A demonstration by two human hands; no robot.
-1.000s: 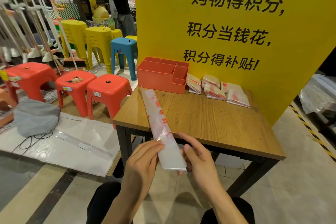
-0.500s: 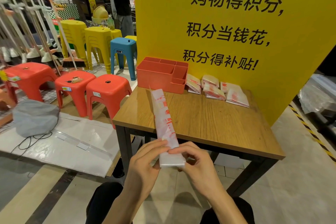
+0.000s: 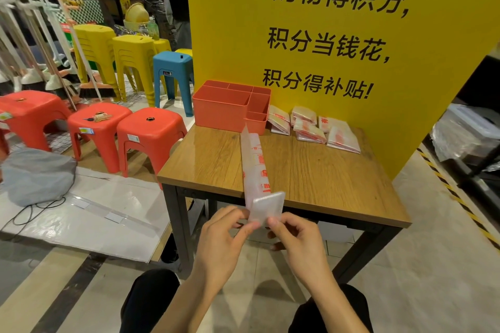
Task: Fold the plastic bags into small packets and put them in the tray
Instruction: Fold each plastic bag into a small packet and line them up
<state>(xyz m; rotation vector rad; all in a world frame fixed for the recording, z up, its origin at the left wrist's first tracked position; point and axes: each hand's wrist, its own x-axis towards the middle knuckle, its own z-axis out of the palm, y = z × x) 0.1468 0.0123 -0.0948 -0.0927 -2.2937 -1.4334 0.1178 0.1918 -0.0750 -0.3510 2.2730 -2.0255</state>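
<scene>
Head view: the bag, folded into a long strip, runs from lower centre up over the table toward the tray; its near end is turned over into a first flap; the left hand and right hand pinch that flap from either side, thumb against fingertips; flat packets lie right of the tray. The end-over-end folding looks barely begun; next, turn the flap up the strip again, pressing each crease, since the film likely springs open.
</scene>
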